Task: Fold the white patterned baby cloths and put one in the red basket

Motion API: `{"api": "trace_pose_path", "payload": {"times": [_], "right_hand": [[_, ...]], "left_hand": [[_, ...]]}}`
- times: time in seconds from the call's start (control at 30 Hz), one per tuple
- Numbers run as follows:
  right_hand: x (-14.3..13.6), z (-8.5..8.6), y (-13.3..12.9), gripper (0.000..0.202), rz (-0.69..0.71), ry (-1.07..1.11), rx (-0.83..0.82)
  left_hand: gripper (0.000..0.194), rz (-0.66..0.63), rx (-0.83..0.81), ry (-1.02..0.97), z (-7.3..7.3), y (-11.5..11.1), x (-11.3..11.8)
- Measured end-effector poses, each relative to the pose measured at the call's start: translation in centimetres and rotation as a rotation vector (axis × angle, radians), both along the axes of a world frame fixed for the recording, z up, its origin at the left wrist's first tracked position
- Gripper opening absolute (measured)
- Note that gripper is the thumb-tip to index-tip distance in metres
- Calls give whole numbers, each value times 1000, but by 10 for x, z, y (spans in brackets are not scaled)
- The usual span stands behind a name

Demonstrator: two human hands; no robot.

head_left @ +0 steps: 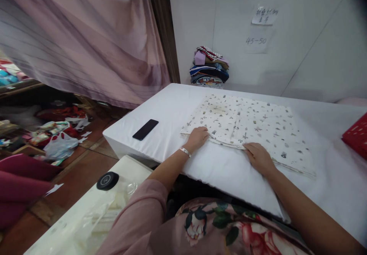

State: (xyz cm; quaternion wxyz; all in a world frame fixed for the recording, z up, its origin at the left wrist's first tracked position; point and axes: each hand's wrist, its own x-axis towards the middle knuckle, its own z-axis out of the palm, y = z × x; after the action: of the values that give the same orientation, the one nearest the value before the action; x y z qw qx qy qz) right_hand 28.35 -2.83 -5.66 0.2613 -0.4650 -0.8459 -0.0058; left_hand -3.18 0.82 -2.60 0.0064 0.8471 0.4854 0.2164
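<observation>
A white cloth (255,121) printed with small grey and brown figures lies folded in flat layers on the white-covered table (169,113). Its near edge shows several layers together. My left hand (197,137) has its fingers closed over that edge towards the left corner, a silver bracelet on the wrist. Farther right, my right hand (259,158) grips the same edge near its middle, thumb and fingers pressed together. The fingertips of both hands are partly hidden by the hands themselves.
A black phone (145,129) lies left on the table. Folded fabrics (210,69) are stacked by the wall. At right sits a red object (357,135). A white side surface (74,213) holds a round black lid-like thing (107,180) and clear plastic. Bags (60,146) litter the floor.
</observation>
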Motion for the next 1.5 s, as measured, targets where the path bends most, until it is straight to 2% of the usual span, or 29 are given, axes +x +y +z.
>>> {"api": "trace_pose_path", "payload": {"times": [0.17, 0.43, 0.67, 0.97, 1.2, 1.5], "right_hand": [[0, 1, 0, 31, 9, 12, 8], [-1, 3, -1, 32, 15, 13, -7], [-1, 1, 1, 31, 15, 16, 3], [0, 2, 1, 33, 17, 4, -6], [-1, 4, 1, 31, 19, 11, -40], [-1, 4, 0, 32, 26, 18, -31]], "left_hand": [[19, -33, 30, -84, 3, -7, -4], [18, -26, 51, -39, -1, -12, -5], [20, -79, 46, 97, -2, -9, 21], [22, -189, 59, 123, 1, -5, 55], [22, -228, 86, 74, -1, -18, 48], [19, -216, 81, 99, -1, -12, 52]]}}
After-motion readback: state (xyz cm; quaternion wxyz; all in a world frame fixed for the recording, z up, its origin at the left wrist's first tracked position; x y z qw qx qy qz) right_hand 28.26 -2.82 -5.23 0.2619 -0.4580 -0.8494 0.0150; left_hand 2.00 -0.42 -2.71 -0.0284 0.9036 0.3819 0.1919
